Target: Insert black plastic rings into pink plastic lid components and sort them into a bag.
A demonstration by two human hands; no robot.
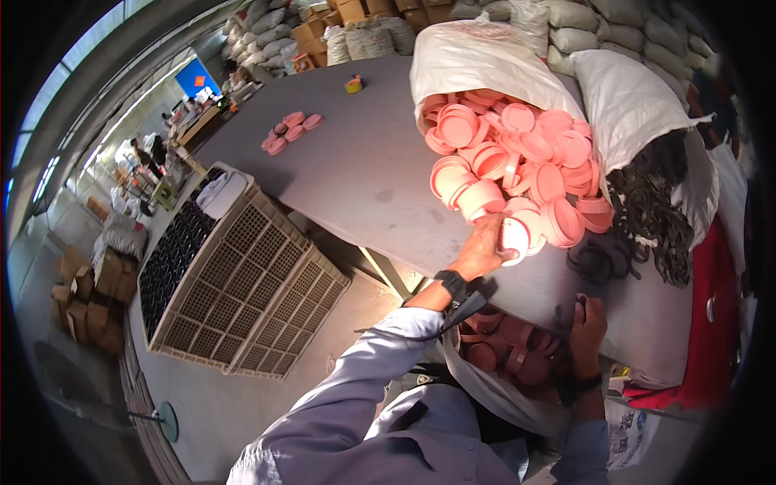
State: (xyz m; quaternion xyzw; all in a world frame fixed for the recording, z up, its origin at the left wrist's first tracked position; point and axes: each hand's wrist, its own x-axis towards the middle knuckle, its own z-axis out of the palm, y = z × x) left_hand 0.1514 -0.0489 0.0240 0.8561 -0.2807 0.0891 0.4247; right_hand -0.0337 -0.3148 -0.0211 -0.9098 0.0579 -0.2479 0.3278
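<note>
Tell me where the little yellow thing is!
In the head view, the little yellow thing sits far back on the grey table, left of the big white sack.

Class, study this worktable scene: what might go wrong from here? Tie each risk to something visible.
1. The pink round pieces lie loosely heaped at the mouth of the white sack, so the pile could slide and scatter over the table.
2. The left hand grasps a bright piece at the heap's near side; pulling it might bring neighbours down.
3. Dark bands lie close beside the heap, so the two might get mixed.
</note>
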